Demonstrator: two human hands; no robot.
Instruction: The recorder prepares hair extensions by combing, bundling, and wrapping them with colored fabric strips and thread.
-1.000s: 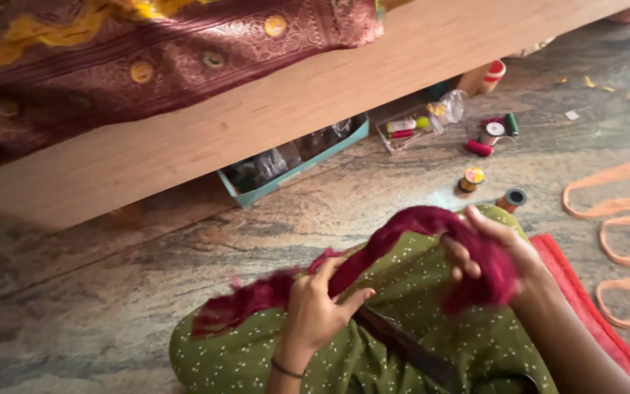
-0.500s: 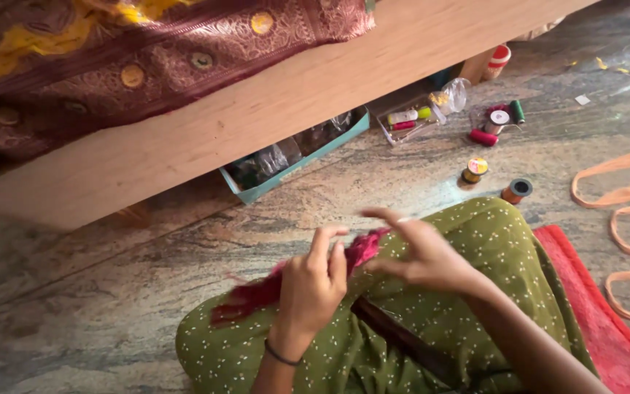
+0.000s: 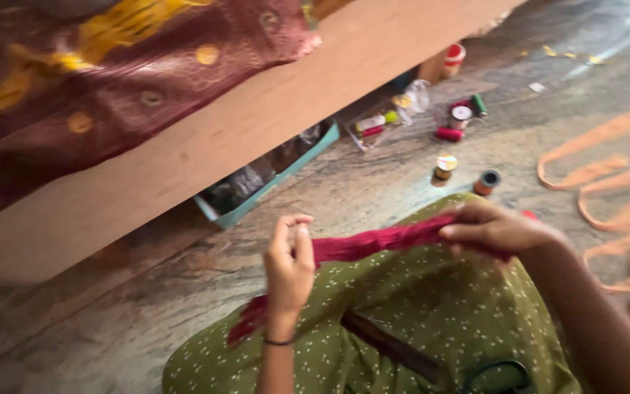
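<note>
A strip of dark red cloth [image 3: 377, 241] is stretched between both hands above my lap, which is covered in green dotted fabric [image 3: 417, 321]. My left hand [image 3: 289, 266] pinches the strip near its left part, fingers raised; the loose end hangs down past my knee. My right hand [image 3: 501, 228] grips the strip's right end, fingers closed over it. A dark band [image 3: 391, 346] and black scissor handles [image 3: 497, 376] lie on my lap below the hands.
A wooden bed frame [image 3: 257, 117] with maroon and gold cloth [image 3: 111, 73] runs across the top. Under it sits a teal tray [image 3: 271, 182]. Thread spools [image 3: 464, 124] and two small spools [image 3: 464, 174] stand on the stone floor. Peach ribbon [image 3: 621, 190] loops at right.
The bunched red cloth has been pulled out into a taut strip. My right hand moved right along it, and my left hand shifted to pinch its left part.
</note>
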